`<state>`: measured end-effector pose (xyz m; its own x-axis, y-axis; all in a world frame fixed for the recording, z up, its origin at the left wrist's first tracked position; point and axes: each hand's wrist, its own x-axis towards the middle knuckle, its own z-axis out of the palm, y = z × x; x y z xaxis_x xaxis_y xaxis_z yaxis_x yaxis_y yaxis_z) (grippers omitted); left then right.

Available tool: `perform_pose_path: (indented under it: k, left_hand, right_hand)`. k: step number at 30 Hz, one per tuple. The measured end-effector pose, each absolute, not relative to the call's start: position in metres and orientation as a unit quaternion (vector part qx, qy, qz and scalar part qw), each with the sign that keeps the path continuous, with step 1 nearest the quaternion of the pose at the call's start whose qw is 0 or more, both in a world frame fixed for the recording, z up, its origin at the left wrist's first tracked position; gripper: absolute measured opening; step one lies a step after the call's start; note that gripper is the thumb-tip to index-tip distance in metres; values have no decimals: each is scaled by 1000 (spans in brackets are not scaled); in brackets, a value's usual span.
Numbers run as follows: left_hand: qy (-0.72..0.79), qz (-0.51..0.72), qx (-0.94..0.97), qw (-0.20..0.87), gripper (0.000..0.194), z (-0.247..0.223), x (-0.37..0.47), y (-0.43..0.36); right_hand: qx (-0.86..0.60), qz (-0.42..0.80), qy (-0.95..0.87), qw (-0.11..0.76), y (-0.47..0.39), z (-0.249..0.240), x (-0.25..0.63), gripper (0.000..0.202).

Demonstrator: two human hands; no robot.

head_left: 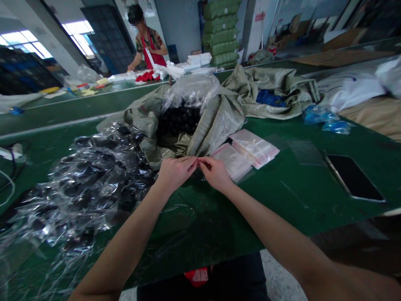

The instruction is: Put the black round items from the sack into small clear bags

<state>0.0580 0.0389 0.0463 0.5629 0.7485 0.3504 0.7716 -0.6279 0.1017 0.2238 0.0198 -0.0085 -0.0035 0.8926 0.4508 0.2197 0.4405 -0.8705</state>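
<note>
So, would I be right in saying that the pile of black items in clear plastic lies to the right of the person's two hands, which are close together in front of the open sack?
Not quite: in the head view, the pile of black items lies to the left of the left hand and right hand.

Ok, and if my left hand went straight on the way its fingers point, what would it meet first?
Most likely your right hand: the left hand points across at its fingertips, which look very close, though any actual contact is hard to tell.
</note>
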Motion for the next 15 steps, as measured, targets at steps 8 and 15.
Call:
perform_pose_path:
  k: [8,15]
  left_hand:
    - [-424,-198,-882,59,24,41,59,40]
    - [-464,-275,-842,10,12,38,62,43]
  right_hand:
    - [-450,239,-674,535,17,-5,224,20]
    - [-450,220,-684,530,16,-5,224,18]
